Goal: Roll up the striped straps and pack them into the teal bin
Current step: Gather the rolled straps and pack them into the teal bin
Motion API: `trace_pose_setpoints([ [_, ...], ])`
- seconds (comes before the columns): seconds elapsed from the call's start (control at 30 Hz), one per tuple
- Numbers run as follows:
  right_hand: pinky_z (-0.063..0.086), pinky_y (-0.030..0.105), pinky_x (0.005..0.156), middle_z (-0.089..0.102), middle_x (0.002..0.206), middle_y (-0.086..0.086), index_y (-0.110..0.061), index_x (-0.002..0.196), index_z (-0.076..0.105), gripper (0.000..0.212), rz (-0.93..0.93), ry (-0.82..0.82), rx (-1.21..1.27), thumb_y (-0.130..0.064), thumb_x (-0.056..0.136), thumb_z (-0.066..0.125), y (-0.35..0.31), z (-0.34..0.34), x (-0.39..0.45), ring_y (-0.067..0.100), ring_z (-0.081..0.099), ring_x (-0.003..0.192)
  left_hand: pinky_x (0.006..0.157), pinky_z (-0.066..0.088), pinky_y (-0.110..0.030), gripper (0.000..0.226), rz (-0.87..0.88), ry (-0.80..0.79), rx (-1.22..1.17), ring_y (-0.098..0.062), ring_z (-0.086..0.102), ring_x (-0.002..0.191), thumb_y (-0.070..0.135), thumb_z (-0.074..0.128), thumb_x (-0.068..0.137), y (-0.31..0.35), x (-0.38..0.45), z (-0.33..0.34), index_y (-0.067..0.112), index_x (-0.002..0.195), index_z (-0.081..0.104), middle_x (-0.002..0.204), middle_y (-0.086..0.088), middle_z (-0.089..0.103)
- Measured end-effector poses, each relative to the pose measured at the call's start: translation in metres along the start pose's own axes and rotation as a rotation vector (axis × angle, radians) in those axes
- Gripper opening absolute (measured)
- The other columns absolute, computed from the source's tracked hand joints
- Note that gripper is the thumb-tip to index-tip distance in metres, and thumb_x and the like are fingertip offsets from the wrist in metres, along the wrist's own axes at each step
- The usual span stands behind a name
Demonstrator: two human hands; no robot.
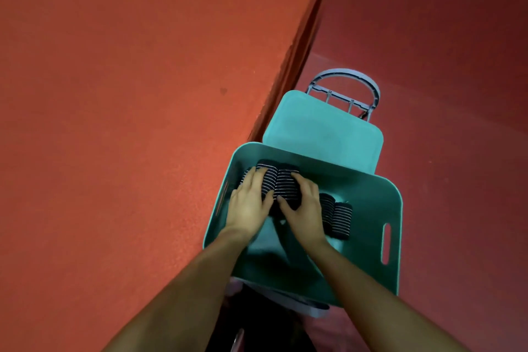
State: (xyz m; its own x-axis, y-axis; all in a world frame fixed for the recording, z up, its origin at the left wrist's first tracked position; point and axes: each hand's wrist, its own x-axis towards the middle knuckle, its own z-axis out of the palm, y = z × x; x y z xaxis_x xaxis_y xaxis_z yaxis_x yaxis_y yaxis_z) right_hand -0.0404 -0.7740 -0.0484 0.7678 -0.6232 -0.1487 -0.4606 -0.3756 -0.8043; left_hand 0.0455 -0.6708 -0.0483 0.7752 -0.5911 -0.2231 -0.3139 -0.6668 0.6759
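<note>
The teal bin [391,208] stands on the red floor, open at the top. Rolled dark straps with thin white stripes lie inside. A group of rolls [278,183] sits at the bin's far left, and both my hands are on it. My left hand [250,203] lies over the left rolls with fingers spread. My right hand [304,203] curls its fingers and thumb round the right roll of that group. Two more rolls [338,218] lie side by side toward the bin's right, untouched.
The teal lid [323,126] lies just beyond the bin, with a grey metal trolley frame [347,86] behind it. A red raised ledge [143,94] runs along the left. White cloth [300,303] shows under the bin's near edge.
</note>
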Motion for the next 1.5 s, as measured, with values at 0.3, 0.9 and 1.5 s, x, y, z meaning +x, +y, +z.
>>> trace_pose_setpoints([
  [0.3, 0.005, 0.041, 0.114, 0.006, 0.162, -0.007, -0.037, 0.152, 0.014, 0.058, 0.127, -0.242, -0.488, -0.043, 0.1, 0.039, 0.043, 0.042, 0.025, 0.019, 0.008, 0.147, 0.116, 0.008, -0.037, 0.059, -0.054, -0.142, 0.393, -0.026, -0.001, 0.147, 0.024, 0.035, 0.101, -0.036, 0.027, 0.04, 0.02, 0.153, 0.007, 0.159, -0.01, -0.011],
  [0.9, 0.018, 0.035, 0.105, 0.026, 0.156, -0.01, -0.031, 0.149, 0.03, 0.051, 0.077, -0.14, -0.462, -0.027, 0.099, 0.043, -0.024, 0.004, -0.013, 0.018, 0.028, 0.137, 0.109, 0.027, -0.033, 0.056, 0.082, -0.009, 0.238, -0.025, 0.03, 0.137, 0.021, 0.044, 0.096, 0.019, -0.03, -0.047, 0.018, 0.149, 0.027, 0.157, -0.006, 0.021],
  [1.5, 0.029, 0.038, 0.101, 0.053, 0.135, 0.004, -0.016, 0.133, 0.055, 0.042, -0.474, -0.51, -0.439, -0.012, 0.091, 0.052, -0.218, 0.18, -0.119, 0.027, 0.046, 0.124, 0.103, 0.037, -0.04, 0.059, -0.44, 0.35, 0.208, -0.036, 0.045, 0.127, 0.018, 0.054, 0.09, -0.144, -0.232, -0.219, 0.008, 0.145, 0.035, 0.149, -0.017, 0.035],
])
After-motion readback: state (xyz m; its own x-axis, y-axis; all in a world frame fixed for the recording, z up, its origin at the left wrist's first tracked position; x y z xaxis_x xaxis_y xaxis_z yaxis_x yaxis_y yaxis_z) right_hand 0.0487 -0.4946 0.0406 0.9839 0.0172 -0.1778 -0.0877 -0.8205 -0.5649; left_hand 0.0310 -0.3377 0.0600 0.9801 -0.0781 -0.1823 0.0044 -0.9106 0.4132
